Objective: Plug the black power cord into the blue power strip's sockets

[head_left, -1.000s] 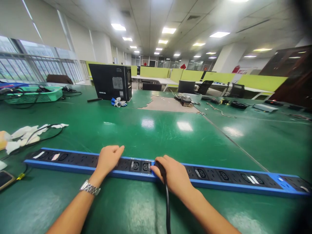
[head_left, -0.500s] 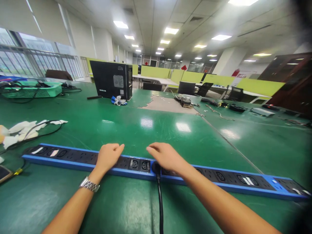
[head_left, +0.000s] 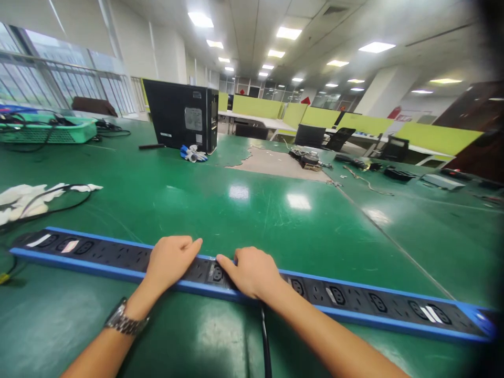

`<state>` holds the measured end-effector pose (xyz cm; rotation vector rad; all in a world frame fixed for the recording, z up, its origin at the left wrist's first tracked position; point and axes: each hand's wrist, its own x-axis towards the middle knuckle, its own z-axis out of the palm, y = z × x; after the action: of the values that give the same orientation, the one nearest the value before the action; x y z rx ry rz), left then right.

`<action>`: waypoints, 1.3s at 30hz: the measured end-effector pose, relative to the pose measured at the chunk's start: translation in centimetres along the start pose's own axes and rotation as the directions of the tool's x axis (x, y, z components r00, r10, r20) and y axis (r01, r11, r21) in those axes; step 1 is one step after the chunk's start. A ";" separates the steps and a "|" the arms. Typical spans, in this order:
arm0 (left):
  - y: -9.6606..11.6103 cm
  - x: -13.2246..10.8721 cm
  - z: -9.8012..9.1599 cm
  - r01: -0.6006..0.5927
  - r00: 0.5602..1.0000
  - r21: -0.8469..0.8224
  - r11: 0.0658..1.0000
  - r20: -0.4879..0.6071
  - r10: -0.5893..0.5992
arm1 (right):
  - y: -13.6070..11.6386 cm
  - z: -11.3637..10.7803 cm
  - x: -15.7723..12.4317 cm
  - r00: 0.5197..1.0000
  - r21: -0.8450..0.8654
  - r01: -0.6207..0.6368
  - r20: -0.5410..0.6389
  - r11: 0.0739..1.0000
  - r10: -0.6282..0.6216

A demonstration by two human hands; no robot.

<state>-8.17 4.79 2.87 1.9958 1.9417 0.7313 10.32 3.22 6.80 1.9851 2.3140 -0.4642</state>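
Power strip (head_left: 205, 273) spans lower frame on table (head_left: 252, 215); left hand (head_left: 169, 262) loosely clenched over it, left of centre; right hand (head_left: 252, 273) covers its centre, grip indiscernible. Black cable (head_left: 266, 341) disappears beneath right hand: probably plugged in, seating unverified

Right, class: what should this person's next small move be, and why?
Probably a gentle downward press with the right hand: it lies over the long, blue-edged black power strip where the round black cable emerges, hiding the cable's end, while the left hand rests on the strip and can brace it.
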 end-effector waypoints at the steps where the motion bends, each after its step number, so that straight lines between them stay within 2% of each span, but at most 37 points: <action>1: 0.1 0.0 0.0 0.012 1.000 0.007 1.000 0.018 -0.012 | -0.1 0.0 0.0 1.000 0.001 -0.003 -0.004 1.000 0.003; 5: 0.4 0.1 0.1 0.033 0.996 0.078 0.996 0.076 -0.039 | -0.3 0.2 0.0 0.999 -0.004 0.003 -0.037 1.000 -0.003; 7: 0.6 0.1 0.1 0.007 0.996 0.123 0.992 0.087 -0.017 | -0.4 0.3 -0.1 0.999 -0.006 0.009 -0.054 1.000 -0.010; 11: 0.8 -0.7 -0.2 -0.194 0.979 0.150 0.970 0.099 0.180 | -0.4 0.4 -0.1 0.998 0.060 -0.016 -0.065 0.998 0.020; 13: 1.3 -1.6 -0.2 -0.323 0.944 0.136 0.936 0.112 0.310 | 0.1 0.2 -0.2 0.997 0.183 -0.014 -0.075 0.983 0.028; 15: 2.2 -2.7 0.1 -0.438 0.897 0.135 0.889 0.124 0.423 | 1.3 -0.1 -0.6 0.994 0.368 0.053 -0.106 0.928 -0.015; 17: 3.5 -3.6 0.6 -0.535 0.844 0.153 0.831 0.146 0.516 | 3.3 -0.4 -1.1 0.983 0.490 0.130 -0.178 0.862 -0.047; 18: 4.3 -3.9 1.0 -0.578 0.815 0.165 0.799 0.170 0.555 | 4.5 -0.4 -1.4 0.974 0.499 0.145 -0.223 0.854 -0.036; 21: 6.8 -3.8 2.1 -0.674 0.734 0.199 0.712 0.292 0.613 | 8.2 0.2 -2.7 0.954 0.388 0.056 -0.293 0.920 0.066; 22: 7.5 -3.5 2.4 -0.687 0.720 0.212 0.695 0.326 0.613 | 9.2 0.7 -3.1 0.953 0.333 0.015 -0.290 0.943 0.087; 24: 8.4 -2.7 3.0 -0.689 0.719 0.248 0.681 0.356 0.597 | 10.3 1.8 -3.8 0.954 0.210 -0.044 -0.280 0.977 0.103; 26: 8.9 -1.9 3.4 -0.701 0.710 0.275 0.658 0.358 0.607 | 10.5 2.7 -4.3 0.950 0.091 -0.071 -0.297 0.993 0.095; 27: 8.9 -1.6 3.6 -0.722 0.690 0.283 0.632 0.361 0.627 | 10.4 3.0 -4.4 0.945 0.047 -0.083 -0.313 0.995 0.093; 30: 8.8 -1.2 3.9 -0.801 0.599 0.287 0.525 0.385 0.702 | 9.9 3.3 -4.5 0.937 -0.005 -0.097 -0.337 0.995 0.089; 32: 8.7 -1.2 3.9 -0.830 0.558 0.284 0.480 0.397 0.729 | 9.8 3.1 -4.5 0.938 -0.012 -0.094 -0.337 0.995 0.085; 35: 8.7 -1.1 4.0 -0.844 0.535 0.272 0.461 0.392 0.749 | 9.9 3.0 -4.4 0.938 -0.018 -0.093 -0.338 0.995 0.082; 39: 8.5 -1.2 4.3 -0.840 0.542 0.243 0.484 0.349 0.765 | 9.9 3.0 -4.3 0.940 -0.027 -0.095 -0.333 0.995 0.081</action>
<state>1.34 3.70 3.50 3.1420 0.9464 0.2634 20.27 -0.46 3.12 2.2863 2.3728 -0.0745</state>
